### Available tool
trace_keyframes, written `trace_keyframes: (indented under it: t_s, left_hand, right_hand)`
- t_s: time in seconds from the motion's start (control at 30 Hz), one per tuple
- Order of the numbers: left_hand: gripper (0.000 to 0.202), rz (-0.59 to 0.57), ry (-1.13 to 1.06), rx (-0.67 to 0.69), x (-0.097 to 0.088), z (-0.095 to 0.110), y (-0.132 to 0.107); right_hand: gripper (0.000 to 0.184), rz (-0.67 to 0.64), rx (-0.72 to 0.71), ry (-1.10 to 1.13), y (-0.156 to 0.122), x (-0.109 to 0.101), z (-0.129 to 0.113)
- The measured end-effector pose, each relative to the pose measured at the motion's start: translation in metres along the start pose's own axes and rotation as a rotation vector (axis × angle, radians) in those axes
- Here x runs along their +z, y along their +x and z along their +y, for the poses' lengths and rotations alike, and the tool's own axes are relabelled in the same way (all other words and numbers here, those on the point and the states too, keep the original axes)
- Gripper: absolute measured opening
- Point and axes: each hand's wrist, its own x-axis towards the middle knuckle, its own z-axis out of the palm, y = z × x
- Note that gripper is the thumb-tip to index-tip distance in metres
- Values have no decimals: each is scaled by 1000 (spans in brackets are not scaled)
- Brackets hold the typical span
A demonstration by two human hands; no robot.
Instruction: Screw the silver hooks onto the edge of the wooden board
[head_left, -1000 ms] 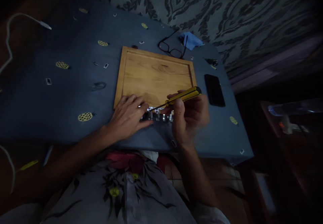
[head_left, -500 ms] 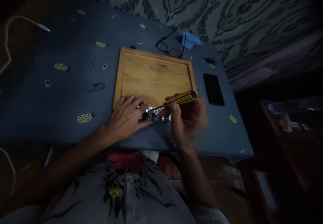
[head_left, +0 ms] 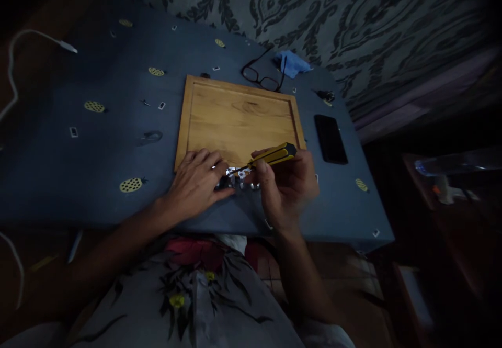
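My right hand (head_left: pixel 286 188) grips a yellow-and-black screwdriver (head_left: pixel 272 155), its thin tip pointing left onto a small shiny metal piece (head_left: pixel 235 176) at the near edge of a wooden board (head_left: pixel 239 118). My left hand (head_left: pixel 198 180) lies over the left end of that metal piece, fingers curled down and pressing on it. Part of the piece is hidden under both hands.
A blue patterned cloth (head_left: pixel 98 144) covers the table. Black glasses (head_left: pixel 262 76) and a blue cloth rag (head_left: pixel 292 63) lie beyond the board. A dark phone (head_left: pixel 330 138) lies to the right, a white cable (head_left: pixel 23 49) at far left.
My right hand and the screwdriver have shifted slightly left and down, the handle lying lower. The left hand has stayed on the metal piece.
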Motion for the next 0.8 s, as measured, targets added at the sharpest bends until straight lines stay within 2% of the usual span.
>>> trace_keyframes:
  t_s: [0.2, 0.37, 0.47, 0.53, 0.67, 0.8]
  left_hand:
    - [40, -3, -11, -7, 0, 0, 0]
    - [39, 6, -5, 2, 0, -1, -1]
    - [37, 18, 3, 2, 0, -1, -1]
    - [38, 27, 1, 3, 1, -1, -1]
    - [42, 34, 6, 15, 1, -2, -1]
    - [43, 45, 17, 23, 1, -2, -1]
  right_hand:
    - [25, -37, 209, 80, 10, -2, -19]
    - [31, -249, 244, 86, 22, -14, -28]
    - [21, -340, 255, 82, 27, -17, -31]
    - [20, -328, 266, 112, 29, -15, -31]
    - [31, -270, 322, 190, 31, -6, -29]
    - [38, -313, 367, 268, 36, -5, -28]
